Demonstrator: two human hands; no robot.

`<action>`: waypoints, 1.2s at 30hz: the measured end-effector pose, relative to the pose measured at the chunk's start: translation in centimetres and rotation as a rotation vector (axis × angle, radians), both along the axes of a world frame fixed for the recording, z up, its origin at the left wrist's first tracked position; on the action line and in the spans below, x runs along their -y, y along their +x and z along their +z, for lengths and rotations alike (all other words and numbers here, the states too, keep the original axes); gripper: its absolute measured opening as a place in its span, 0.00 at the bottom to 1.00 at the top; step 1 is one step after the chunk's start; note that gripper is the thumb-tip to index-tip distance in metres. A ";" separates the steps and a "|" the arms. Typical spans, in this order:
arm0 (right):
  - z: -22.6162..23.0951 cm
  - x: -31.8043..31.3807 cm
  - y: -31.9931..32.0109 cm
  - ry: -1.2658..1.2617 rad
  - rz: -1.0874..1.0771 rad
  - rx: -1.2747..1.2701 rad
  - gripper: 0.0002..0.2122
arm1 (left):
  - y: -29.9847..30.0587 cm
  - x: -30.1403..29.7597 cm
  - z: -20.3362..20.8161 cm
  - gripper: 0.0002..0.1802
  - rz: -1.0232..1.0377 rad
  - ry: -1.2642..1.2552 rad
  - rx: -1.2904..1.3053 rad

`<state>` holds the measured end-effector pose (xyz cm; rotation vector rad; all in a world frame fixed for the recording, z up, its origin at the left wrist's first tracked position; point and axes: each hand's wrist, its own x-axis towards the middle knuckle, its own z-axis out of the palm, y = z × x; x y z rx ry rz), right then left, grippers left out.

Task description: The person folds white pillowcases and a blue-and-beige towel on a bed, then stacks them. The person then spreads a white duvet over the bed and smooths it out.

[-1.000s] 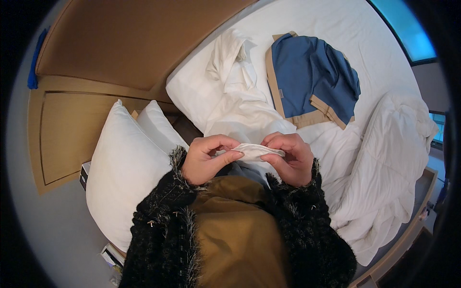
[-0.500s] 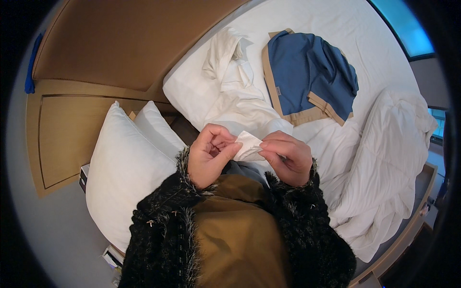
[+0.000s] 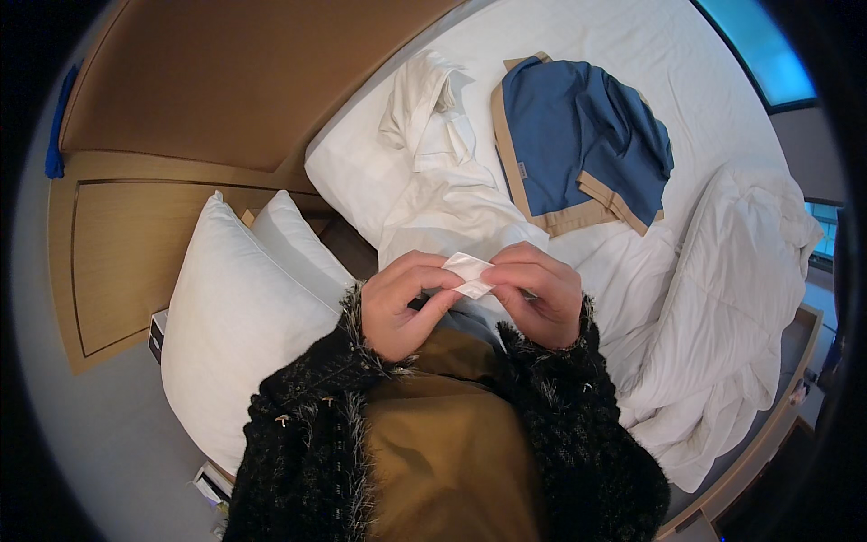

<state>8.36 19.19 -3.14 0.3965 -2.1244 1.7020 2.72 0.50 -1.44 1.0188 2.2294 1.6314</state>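
Between my two hands is a small, white, thin folded piece that looks like tissue or cloth (image 3: 469, 272), roughly diamond-shaped; I cannot tell its material. My left hand (image 3: 404, 298) pinches its left corner between thumb and fingers. At the opposite corner, my right hand (image 3: 538, 294) pinches it the same way. Both hands are held in front of my body, above the near edge of the bed. A rumpled white sheet (image 3: 442, 203) lies just beyond them.
A blue cloth with tan border (image 3: 582, 135) lies on the bed. White pillows (image 3: 239, 334) stand at the left beside a brown headboard (image 3: 217, 81). At the right is a bunched white duvet (image 3: 713, 316). A small box (image 3: 212, 485) sits low at the left.
The white piece has turned and now lies flatter, as a diamond. My left fingers have straightened and closed against its edge; my right hand has shifted slightly left.
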 end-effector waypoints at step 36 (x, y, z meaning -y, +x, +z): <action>3.6 -2.3 3.4 -0.173 -0.394 0.084 0.10 | 1.3 -0.8 -6.6 0.09 -0.038 -0.017 0.000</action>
